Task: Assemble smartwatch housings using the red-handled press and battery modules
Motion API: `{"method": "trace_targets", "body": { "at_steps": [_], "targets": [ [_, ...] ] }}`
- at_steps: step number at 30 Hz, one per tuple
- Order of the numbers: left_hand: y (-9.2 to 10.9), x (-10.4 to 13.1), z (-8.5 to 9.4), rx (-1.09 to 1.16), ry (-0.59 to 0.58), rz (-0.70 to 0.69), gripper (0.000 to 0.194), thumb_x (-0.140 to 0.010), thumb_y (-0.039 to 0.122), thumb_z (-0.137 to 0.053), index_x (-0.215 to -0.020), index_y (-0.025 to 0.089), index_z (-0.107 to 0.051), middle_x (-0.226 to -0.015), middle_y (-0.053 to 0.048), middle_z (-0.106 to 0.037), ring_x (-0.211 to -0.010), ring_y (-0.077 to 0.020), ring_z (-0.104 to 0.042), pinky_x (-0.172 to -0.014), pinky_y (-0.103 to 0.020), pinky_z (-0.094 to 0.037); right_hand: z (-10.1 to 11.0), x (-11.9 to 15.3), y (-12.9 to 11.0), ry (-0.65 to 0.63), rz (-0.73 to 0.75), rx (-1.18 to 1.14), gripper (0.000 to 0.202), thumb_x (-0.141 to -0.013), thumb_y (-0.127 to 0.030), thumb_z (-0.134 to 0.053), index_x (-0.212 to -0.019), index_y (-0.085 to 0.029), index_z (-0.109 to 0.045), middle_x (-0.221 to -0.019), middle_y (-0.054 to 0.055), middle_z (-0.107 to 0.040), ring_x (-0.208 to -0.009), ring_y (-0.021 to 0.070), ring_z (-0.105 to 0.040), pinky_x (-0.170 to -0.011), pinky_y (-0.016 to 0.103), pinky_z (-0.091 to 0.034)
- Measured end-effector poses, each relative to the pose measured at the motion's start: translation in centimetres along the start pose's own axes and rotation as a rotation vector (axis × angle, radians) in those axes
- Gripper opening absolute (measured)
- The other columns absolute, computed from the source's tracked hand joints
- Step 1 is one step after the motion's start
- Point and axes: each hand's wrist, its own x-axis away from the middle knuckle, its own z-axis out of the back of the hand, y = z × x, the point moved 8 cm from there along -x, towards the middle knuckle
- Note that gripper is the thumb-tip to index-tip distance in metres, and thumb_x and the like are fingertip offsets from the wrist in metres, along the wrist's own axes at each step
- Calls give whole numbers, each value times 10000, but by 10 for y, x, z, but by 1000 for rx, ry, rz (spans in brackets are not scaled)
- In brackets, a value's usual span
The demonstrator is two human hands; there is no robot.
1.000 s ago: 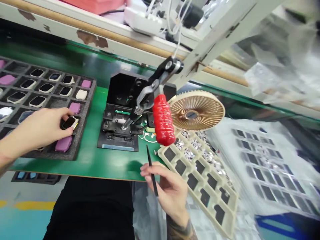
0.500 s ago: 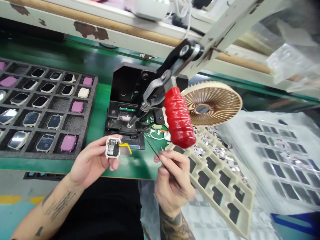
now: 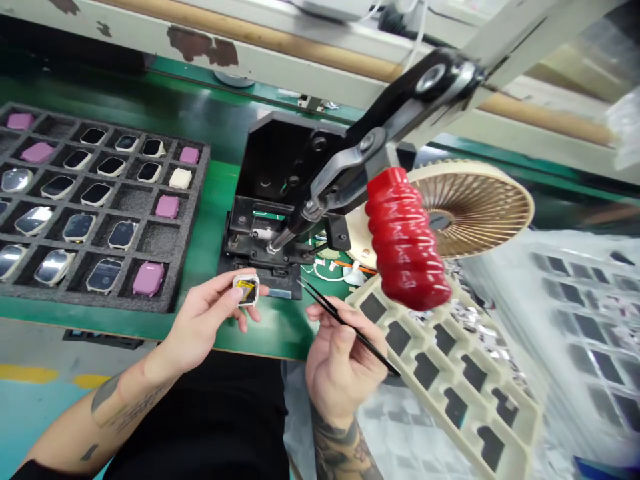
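Note:
An open white watch case with a yellow strip folded inside is held between the fingers of my left hand, whose thumb lies on its left edge. To the right, my right hand grips black tweezers; their tips point up and left, apart from the case. Behind the hands stands a black press with a red ribbed handle. A grey foam tray on the left holds watches with dark screens and several purple cases.
A beige fan stands behind the handle. On the right, a cream tray holds dark pieces, near a plastic-covered sheet with rows of dark squares. The green table has its front edge near my body.
The yellow strip, which stuck out to the right of the case, now lies folded within it. My left thumb has moved onto the case edge. The tweezers lie at a flatter angle. The view has shifted.

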Motion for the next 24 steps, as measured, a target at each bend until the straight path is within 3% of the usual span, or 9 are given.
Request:
{"method": "trace_targets", "body": {
  "at_steps": [3,7,9,12,14,17,21,24],
  "targets": [
    [-2,-2,-9,-13,-85,-5,319,-1025,314,-856,-1310,173,-835,-1311,-206,-844,-875,-224,-814,-709,-297,-643,-9,5,-4,-3,6,-5,106,-1088,-209,-670,-1171,-245,-725,-1129,70,-797,-790,185,-779,-693,368,-670],
    [-12,-1,-15,136,-142,107,373,-1054,324,-817,-1411,217,-819,-1330,-184,-834,-1024,-264,-838,-808,-329,-688,-19,11,-7,2,27,-24,197,-1097,-233,-660,-1261,-253,-767,-1136,76,-783,-782,182,-757,-704,386,-663],
    [-17,0,-16,193,-144,156,370,-1095,366,-754,-1417,197,-823,-1321,-196,-830,-1064,-288,-839,-823,-344,-697,-24,13,-8,-12,52,3,214,-1116,-230,-621,-1270,-261,-766,-1115,70,-770,-795,184,-744,-712,394,-652],
    [-19,0,-13,141,-103,119,341,-1088,366,-768,-1365,187,-853,-1315,-189,-832,-1044,-278,-840,-820,-336,-704,-31,19,-18,-70,168,84,279,-1126,-143,-552,-1307,-253,-734,-998,55,-764,-848,205,-751,-747,415,-659],
    [-20,0,-9,52,-64,71,379,-1044,350,-835,-1401,225,-840,-1343,-160,-832,-1039,-262,-836,-844,-338,-711,-39,23,-23,-150,226,129,321,-1084,-101,-632,-1367,-241,-689,-1049,71,-787,-946,228,-775,-809,444,-690],
    [-23,1,-7,-68,-41,37,453,-1002,345,-890,-1438,245,-818,-1362,-130,-836,-1090,-256,-835,-957,-343,-699,-48,26,-18,-238,174,191,520,-962,-87,-831,-1415,-243,-628,-1225,111,-788,-1090,253,-788,-870,446,-716],
    [-27,2,-5,-145,-34,23,468,-1021,394,-864,-1445,203,-809,-1244,-127,-865,-951,-224,-839,-906,-330,-707,-42,21,-15,-135,134,200,465,-942,8,-790,-1313,-241,-660,-1095,55,-782,-1048,217,-792,-900,404,-710],
    [-28,3,-6,-165,-34,20,473,-1029,392,-850,-1460,203,-807,-1341,-136,-845,-992,-247,-842,-897,-355,-727,-41,20,-21,-97,202,214,511,-915,61,-777,-1311,-248,-686,-1050,39,-774,-989,214,-782,-876,421,-712]
  ]
}}
